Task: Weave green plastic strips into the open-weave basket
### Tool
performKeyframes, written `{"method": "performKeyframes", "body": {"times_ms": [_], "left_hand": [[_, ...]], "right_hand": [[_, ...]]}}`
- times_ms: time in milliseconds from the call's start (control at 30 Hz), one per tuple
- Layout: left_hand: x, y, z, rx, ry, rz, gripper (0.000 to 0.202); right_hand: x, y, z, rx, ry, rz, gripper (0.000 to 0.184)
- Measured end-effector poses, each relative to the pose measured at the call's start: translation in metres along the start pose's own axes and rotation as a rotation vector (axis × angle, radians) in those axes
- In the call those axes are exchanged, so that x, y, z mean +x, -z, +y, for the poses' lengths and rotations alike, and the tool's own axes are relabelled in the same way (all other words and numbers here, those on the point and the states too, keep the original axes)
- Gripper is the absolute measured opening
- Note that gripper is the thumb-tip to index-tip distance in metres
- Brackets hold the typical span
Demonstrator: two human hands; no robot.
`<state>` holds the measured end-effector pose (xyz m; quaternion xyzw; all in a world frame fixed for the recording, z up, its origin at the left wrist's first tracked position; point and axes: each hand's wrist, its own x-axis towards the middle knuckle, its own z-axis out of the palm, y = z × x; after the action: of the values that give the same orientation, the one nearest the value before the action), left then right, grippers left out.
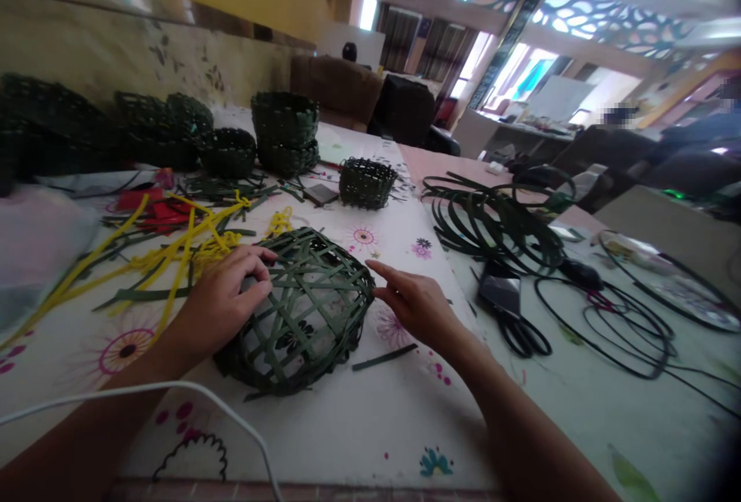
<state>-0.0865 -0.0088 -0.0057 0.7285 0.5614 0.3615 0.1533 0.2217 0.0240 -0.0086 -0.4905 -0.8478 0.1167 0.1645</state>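
An open-weave basket form of dark green strips (312, 324) lies on the floral tablecloth (399, 425), with something pale showing through its gaps. My left hand (225, 301) is curled over its left side, fingers on the strips. My right hand (414, 305) is spread beside its right rim, the index fingertip very close to the weave. I cannot tell whether that fingertip touches. A loose green strip (385, 357) lies just below my right hand. The right hand holds nothing.
Several woven green baskets (285, 120) stand at the back of the table. Yellow strips (174, 259) and red pieces (156, 212) lie left. To the right are a bundle of green strips (492, 224), black-handled scissors (521, 334) and black wire hoops (614, 332). A white cable (150, 390) crosses the near left.
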Motion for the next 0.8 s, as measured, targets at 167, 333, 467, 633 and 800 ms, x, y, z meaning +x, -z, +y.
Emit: {"method": "performKeyframes", "body": {"times_ms": [167,333,467,633,800], "left_hand": [[0.000,-0.001,0.002,0.030,0.006,0.006,0.022],[-0.001,0.000,-0.003,0.053,-0.030,-0.008,0.026],[-0.001,0.005,-0.007,0.004,-0.007,-0.064,0.026],[-0.001,0.013,-0.006,-0.055,0.065,-0.122,0.028],[0.000,0.017,-0.007,-0.101,0.106,-0.113,0.026]], "right_hand": [[0.000,0.013,0.008,0.100,-0.003,-0.122,0.047],[0.001,0.011,0.011,0.177,0.070,-0.113,0.039],[0.001,0.005,0.013,0.097,0.076,-0.055,0.035],[0.002,0.005,0.015,-0.129,0.085,0.079,0.039],[0.002,0.009,0.016,-0.016,0.169,0.076,0.029]]}}
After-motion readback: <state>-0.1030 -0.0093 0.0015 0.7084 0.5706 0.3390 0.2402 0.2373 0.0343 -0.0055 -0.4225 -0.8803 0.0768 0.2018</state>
